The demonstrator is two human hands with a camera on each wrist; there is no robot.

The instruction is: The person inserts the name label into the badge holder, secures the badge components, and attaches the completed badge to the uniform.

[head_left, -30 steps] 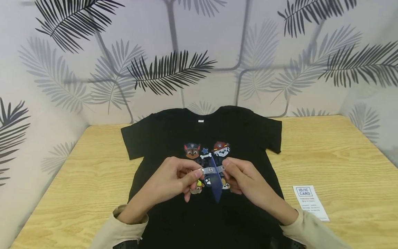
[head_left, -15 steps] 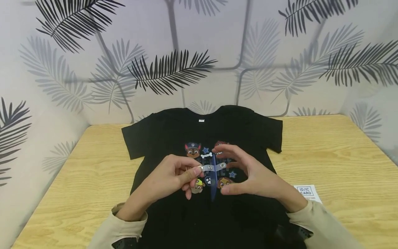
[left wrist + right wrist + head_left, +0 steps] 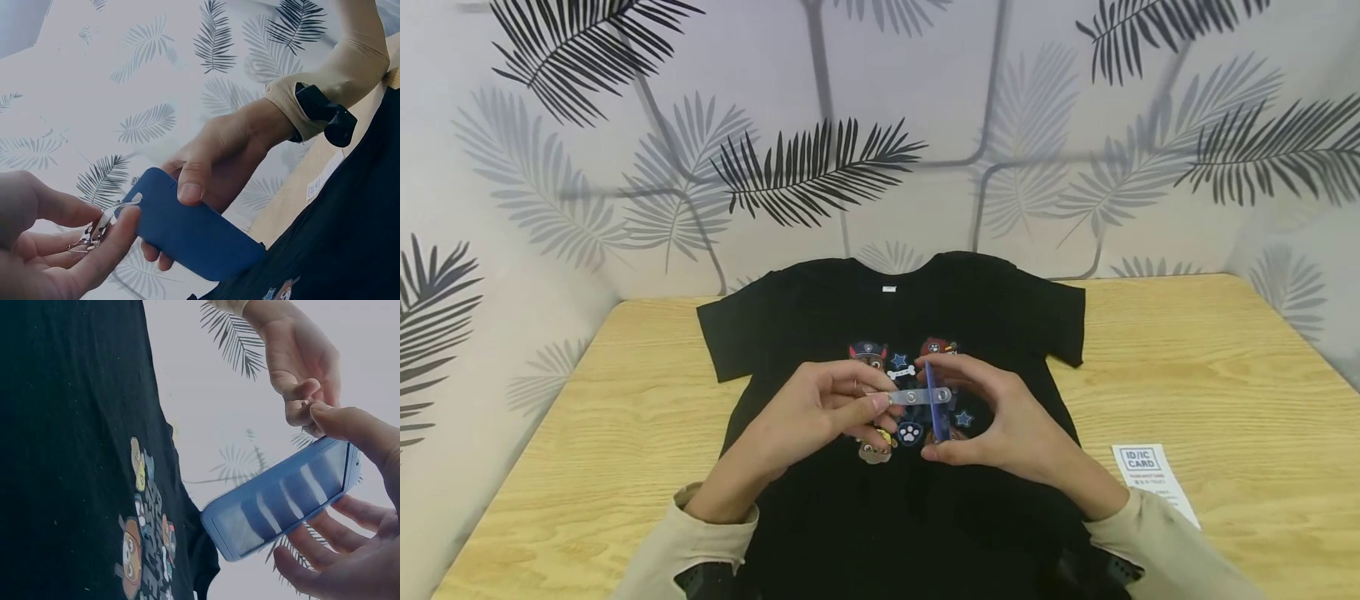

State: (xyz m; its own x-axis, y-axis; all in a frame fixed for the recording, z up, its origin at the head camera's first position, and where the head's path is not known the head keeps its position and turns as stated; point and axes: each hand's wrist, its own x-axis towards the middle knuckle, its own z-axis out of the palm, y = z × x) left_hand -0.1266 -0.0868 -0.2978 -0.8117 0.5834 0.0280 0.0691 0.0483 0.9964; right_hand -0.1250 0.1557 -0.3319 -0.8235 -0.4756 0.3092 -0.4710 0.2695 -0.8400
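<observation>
A blue card holder [image 3: 187,228] stands edge-on over the shirt in the head view; its windowed side [image 3: 281,500] shows in the right wrist view. My right hand [image 3: 1000,417] grips it by its edges, thumb on one side and fingers on the other. A clear strap with snap buttons [image 3: 912,397] passes through the holder's end. My left hand [image 3: 827,412] pinches the strap's other end, where a metal clip [image 3: 94,234] sits between thumb and fingers. Underneath lies a black T-shirt [image 3: 820,317] with cartoon dog faces printed on its chest, partly hidden by both hands.
A white paper slip [image 3: 1153,479] marked ID/IC CARD lies on the wooden table [image 3: 1210,358], right of the shirt. Behind the table rises a pale leaf-patterned backdrop [image 3: 887,83]. Dark wrist devices [image 3: 707,575] sit at both sleeves.
My right hand let go of the strap's end, spread its fingers, then took the card holder by its edges. The holder shifted slightly right; my left hand kept its pinch.
</observation>
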